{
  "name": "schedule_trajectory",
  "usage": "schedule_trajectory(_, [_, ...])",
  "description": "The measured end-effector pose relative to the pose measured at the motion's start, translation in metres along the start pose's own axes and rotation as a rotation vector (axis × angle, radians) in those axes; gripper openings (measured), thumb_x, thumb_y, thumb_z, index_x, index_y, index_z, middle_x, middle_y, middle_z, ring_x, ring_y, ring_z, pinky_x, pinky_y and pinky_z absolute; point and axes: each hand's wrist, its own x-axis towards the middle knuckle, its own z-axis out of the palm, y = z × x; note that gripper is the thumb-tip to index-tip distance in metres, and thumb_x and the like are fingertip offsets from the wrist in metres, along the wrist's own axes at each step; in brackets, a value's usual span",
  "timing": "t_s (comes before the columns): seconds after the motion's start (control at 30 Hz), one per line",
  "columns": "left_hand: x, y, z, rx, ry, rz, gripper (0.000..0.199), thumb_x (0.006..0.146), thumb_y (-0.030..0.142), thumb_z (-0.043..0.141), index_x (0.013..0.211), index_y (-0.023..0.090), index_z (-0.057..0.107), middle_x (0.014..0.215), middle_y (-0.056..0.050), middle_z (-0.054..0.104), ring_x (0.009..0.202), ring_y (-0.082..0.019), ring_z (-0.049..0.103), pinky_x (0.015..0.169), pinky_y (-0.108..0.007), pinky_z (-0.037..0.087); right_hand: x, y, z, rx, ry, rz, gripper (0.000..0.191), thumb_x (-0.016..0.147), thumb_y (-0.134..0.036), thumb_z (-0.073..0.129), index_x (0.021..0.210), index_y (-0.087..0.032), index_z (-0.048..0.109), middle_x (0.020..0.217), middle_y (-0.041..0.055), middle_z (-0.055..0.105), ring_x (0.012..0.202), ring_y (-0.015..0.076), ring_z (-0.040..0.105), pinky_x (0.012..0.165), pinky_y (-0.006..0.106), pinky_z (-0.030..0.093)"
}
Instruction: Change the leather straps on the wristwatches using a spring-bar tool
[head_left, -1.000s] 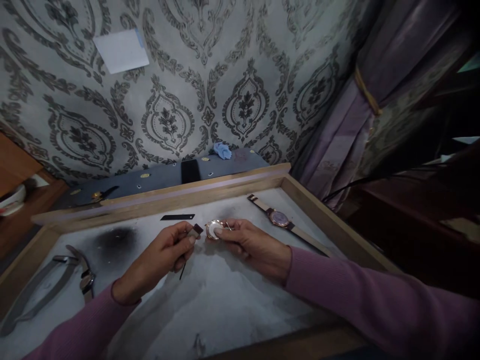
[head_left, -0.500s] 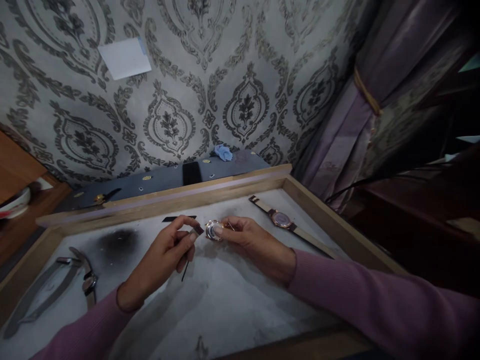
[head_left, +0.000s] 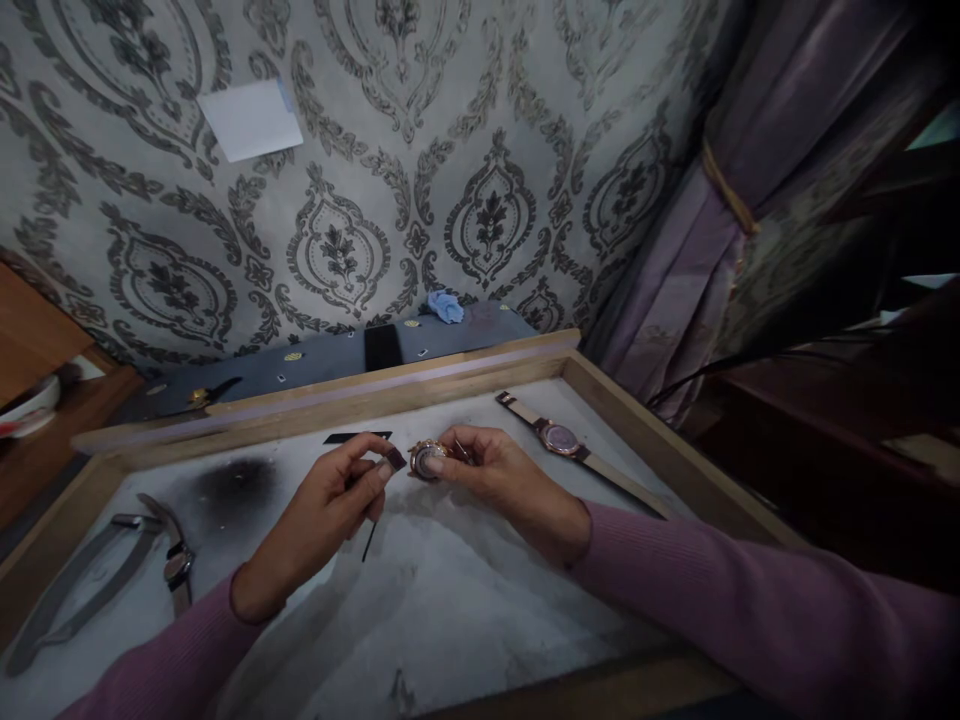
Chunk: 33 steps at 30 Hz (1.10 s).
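Note:
My right hand [head_left: 491, 470] is closed on a gold-rimmed watch case [head_left: 427, 460], its thumb lying across the round face of the case. A thin metal sliver [head_left: 465, 453] shows by its fingers. My left hand [head_left: 341, 500] pinches a dark brown watch strap [head_left: 395, 458], whose end sits just left of the case; I cannot tell whether they touch. Below this hand a narrow dark strip [head_left: 370, 541] sticks out, perhaps the same strap seen edge-on. Right of the hands lies a watch [head_left: 560, 438] with its strap spread out. Another watch [head_left: 178, 567] lies at the left.
A wooden frame [head_left: 615, 400] borders the pale work surface [head_left: 450, 610]. Grey curved tongs-like pieces [head_left: 82, 590] lie at the left. A flat black strip [head_left: 352, 437] is behind my left hand. Beyond the frame are a dark rectangular object [head_left: 382, 347] and a crumpled blue cloth [head_left: 445, 307].
The watch case has tilted in my right hand, so its face catches less light and more of its gold edge shows. Both hands stay almost in place.

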Motion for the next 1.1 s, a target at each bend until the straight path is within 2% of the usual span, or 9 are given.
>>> schedule_trajectory(0.3, [-0.0021, 0.0004, -0.0001, 0.063, -0.008, 0.077, 0.029, 0.089, 0.040, 0.047, 0.101, 0.014, 0.052, 0.051, 0.008, 0.043, 0.044, -0.008, 0.028, 0.041, -0.020, 0.022, 0.0006, -0.0016, -0.0012, -0.052, -0.017, -0.059, 0.027, 0.069, -0.041, 0.074, 0.071, -0.017, 0.062, 0.071, -0.0002, 0.061, 0.067, 0.0121, 0.050, 0.064, 0.027, 0.038])
schedule_trajectory(0.5, [-0.0021, -0.0028, -0.0022, 0.078, -0.001, 0.119, 0.027, 0.090, 0.039, 0.047, 0.103, 0.015, 0.053, 0.053, 0.008, 0.043, 0.050, -0.010, 0.037, 0.047, -0.022, 0.027, 0.0001, -0.0019, -0.0020, -0.060, -0.041, -0.066, 0.021, 0.072, -0.035, 0.073, 0.074, -0.016, 0.064, 0.074, 0.0004, 0.064, 0.067, 0.0115, 0.053, 0.066, 0.027, 0.040])
schedule_trajectory(0.83, [-0.0037, -0.0074, -0.0026, 0.102, -0.011, 0.125, 0.027, 0.092, 0.040, 0.049, 0.106, 0.018, 0.055, 0.057, 0.007, 0.042, 0.053, -0.010, 0.037, 0.051, -0.023, 0.032, -0.0005, -0.0054, -0.0028, -0.064, -0.059, -0.091, 0.026, 0.070, -0.040, 0.074, 0.075, -0.016, 0.065, 0.075, 0.0008, 0.065, 0.070, 0.0131, 0.056, 0.069, 0.028, 0.043])
schedule_trajectory(1.1, [-0.0036, -0.0073, -0.0037, 0.104, -0.015, 0.134, 0.027, 0.092, 0.040, 0.049, 0.106, 0.018, 0.055, 0.059, 0.006, 0.044, 0.055, -0.011, 0.040, 0.055, -0.024, 0.037, -0.0004, -0.0044, -0.0019, -0.077, -0.053, -0.125, 0.026, 0.070, -0.039, 0.075, 0.073, -0.016, 0.064, 0.070, -0.0009, 0.061, 0.064, 0.0106, 0.051, 0.062, 0.026, 0.040])
